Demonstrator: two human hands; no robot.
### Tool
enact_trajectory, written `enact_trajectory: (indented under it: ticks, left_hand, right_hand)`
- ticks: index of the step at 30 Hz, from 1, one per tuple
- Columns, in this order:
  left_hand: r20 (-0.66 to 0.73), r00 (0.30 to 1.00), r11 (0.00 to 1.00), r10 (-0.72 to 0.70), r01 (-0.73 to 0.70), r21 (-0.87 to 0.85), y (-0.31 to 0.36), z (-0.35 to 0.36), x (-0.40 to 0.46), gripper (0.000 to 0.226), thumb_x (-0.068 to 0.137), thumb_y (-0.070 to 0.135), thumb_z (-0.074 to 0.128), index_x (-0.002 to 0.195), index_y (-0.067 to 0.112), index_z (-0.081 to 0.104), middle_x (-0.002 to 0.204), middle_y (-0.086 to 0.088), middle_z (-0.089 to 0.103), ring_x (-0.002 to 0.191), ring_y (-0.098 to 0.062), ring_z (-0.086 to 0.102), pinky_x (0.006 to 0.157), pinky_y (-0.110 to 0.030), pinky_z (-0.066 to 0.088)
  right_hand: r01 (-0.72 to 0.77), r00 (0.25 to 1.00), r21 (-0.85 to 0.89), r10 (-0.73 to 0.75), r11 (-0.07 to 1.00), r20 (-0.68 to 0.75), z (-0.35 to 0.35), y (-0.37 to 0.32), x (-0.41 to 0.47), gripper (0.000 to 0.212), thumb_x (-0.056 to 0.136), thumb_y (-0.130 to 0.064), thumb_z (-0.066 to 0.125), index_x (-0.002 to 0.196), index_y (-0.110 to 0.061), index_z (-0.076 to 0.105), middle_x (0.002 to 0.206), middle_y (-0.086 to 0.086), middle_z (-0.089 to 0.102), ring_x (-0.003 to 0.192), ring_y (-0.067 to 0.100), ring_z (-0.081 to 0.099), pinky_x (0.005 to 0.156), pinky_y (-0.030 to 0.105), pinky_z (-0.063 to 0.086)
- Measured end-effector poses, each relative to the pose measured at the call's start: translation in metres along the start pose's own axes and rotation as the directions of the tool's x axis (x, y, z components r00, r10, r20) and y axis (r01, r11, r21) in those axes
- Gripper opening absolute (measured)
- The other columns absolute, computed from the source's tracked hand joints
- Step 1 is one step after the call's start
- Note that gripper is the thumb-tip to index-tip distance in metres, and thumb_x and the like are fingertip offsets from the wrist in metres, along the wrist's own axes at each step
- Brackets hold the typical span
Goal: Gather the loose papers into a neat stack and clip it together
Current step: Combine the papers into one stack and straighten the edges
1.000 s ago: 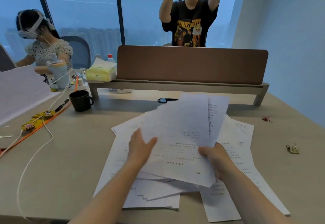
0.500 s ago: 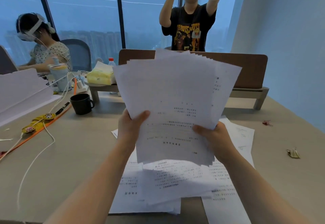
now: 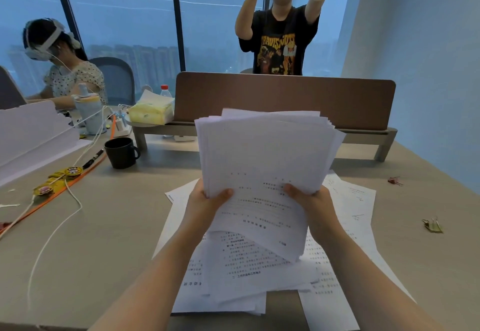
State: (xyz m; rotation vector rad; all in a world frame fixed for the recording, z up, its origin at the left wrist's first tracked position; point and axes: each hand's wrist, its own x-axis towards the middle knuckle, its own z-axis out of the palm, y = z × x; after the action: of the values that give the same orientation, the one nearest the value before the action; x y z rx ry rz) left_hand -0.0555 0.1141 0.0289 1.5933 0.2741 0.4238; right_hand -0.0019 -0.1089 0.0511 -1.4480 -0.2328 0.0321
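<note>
1. The sheaf of papers (image 3: 262,164) is thin white printed sheets, rectangular, their top edges fanned unevenly so that several corners step out at the upper right.
2. More loose sheets (image 3: 249,273) lie flat and overlapping on the smooth beige bench (image 3: 104,226), printed lines facing up, corners pointing in different directions.
3. 2 binder clips rest on the bench to the right, well apart from the papers: a small reddish clip (image 3: 394,181) farther back and an olive-gold clip (image 3: 433,225) nearer.
4. The sheaf stands nearly upright above the loose sheets, lifted off the bench, with its lower part between the 2 hands and most of its length rising above them.
5. The left hand (image 3: 207,206) takes the sheaf's left edge: the thumb lies across the front face, and the fingers are hidden behind the paper.
6. The right hand (image 3: 311,206) takes the right edge the same way, thumb pressed on the front, fingers behind and out of sight.
7. Each grip is a pinch closed on the sheaf, with nothing else held.
8. A matte black mug (image 3: 121,152) with a handle stands to the left, near a white cable (image 3: 52,237) and an orange strip (image 3: 78,177).
9. A brown rounded divider panel (image 3: 285,99) rises on a grey shelf behind the papers.
</note>
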Motion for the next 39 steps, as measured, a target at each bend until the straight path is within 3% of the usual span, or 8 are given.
enact_trajectory:
  ticks: [9,12,17,21,25,29,34,39]
  left_hand:
    - [0.002,0.998,0.991,-0.059,0.059,0.122,0.001,-0.002,-0.002,0.021,0.091,0.021,0.067,0.109,0.010,0.070,0.103,-0.007,0.072,0.090,-0.025,0.068,0.072,-0.030,0.056]
    - [0.001,0.997,0.977,-0.072,0.070,0.203,-0.007,-0.002,-0.005,0.016,0.094,0.023,0.062,0.104,0.013,0.071,0.098,-0.006,0.071,0.080,-0.018,0.067,0.064,-0.025,0.052]
    - [-0.121,0.990,0.989,-0.067,0.082,0.126,-0.007,-0.016,-0.004,0.008,0.096,0.021,0.060,0.092,0.021,0.067,0.090,-0.001,0.071,0.077,-0.018,0.065,0.061,-0.028,0.050]
    - [-0.264,0.954,0.990,-0.142,0.143,-0.017,-0.013,-0.036,-0.003,0.007,0.093,0.018,0.064,0.096,0.012,0.064,0.097,-0.010,0.069,0.085,-0.029,0.064,0.078,-0.039,0.054]
    - [-0.297,0.917,0.963,-0.267,0.240,-0.124,-0.024,-0.055,-0.004,0.019,0.093,0.020,0.065,0.108,0.010,0.060,0.106,-0.012,0.068,0.089,-0.029,0.065,0.084,-0.040,0.052]
    - [-0.177,0.883,0.899,-0.435,0.414,-0.142,-0.035,-0.070,-0.009,0.018,0.095,0.018,0.061,0.110,0.007,0.059,0.100,-0.015,0.069,0.087,-0.032,0.066,0.080,-0.044,0.053]
    - [-0.197,0.861,0.883,-0.469,0.458,-0.101,-0.048,-0.081,-0.018,0.021,0.095,0.007,0.060,0.113,-0.003,0.061,0.096,-0.021,0.068,0.085,-0.034,0.066,0.086,-0.047,0.052]
    - [-0.218,0.844,0.872,-0.490,0.478,-0.109,-0.056,-0.085,-0.020,0.022,0.095,0.007,0.060,0.115,-0.002,0.060,0.108,-0.026,0.067,0.100,-0.042,0.066,0.092,-0.053,0.052]
  right_hand:
    - [0.008,1.000,-0.118,-0.008,0.993,0.003,0.013,0.008,0.000,0.011,0.090,-0.012,0.066,0.091,-0.023,0.070,0.095,0.000,0.072,0.093,0.029,0.067,0.074,0.042,0.056]
    - [-0.028,0.998,-0.110,0.034,0.994,0.057,0.014,0.014,-0.008,0.008,0.092,-0.029,0.063,0.097,-0.027,0.068,0.097,-0.004,0.072,0.091,0.022,0.069,0.071,0.036,0.057]
    - [-0.118,0.992,-0.240,0.101,0.964,-0.082,0.001,0.010,-0.001,0.047,0.104,-0.044,0.028,0.103,-0.017,0.066,0.097,0.003,0.070,0.087,0.024,0.068,0.072,0.039,0.056]
    - [-0.190,0.980,-0.785,0.164,0.590,-0.115,-0.018,0.028,0.010,0.032,0.094,-0.037,0.048,0.109,-0.015,0.066,0.113,0.008,0.069,0.093,0.026,0.065,0.086,0.045,0.055]
    - [-0.203,0.933,-0.949,0.341,0.241,-0.113,-0.011,0.033,0.003,0.059,0.085,-0.058,0.057,0.124,-0.014,0.056,0.115,0.003,0.065,0.084,0.019,0.054,0.073,0.032,0.046]
    - [-0.170,0.915,-0.978,0.388,0.116,-0.113,0.006,0.037,0.001,0.059,0.069,-0.075,0.063,0.092,-0.021,0.059,0.088,-0.004,0.064,0.077,0.017,0.059,0.071,0.030,0.050]
    - [-0.161,0.876,-0.987,0.463,0.012,-0.137,0.027,0.049,0.007,0.064,0.048,-0.068,0.073,0.091,-0.022,0.062,0.087,-0.002,0.065,0.081,0.021,0.062,0.073,0.031,0.053]
    - [-0.295,0.803,-0.953,0.559,0.071,-0.207,0.035,0.054,0.018,0.065,0.047,-0.051,0.083,0.095,-0.016,0.055,0.093,0.003,0.063,0.089,0.027,0.061,0.085,0.039,0.052]
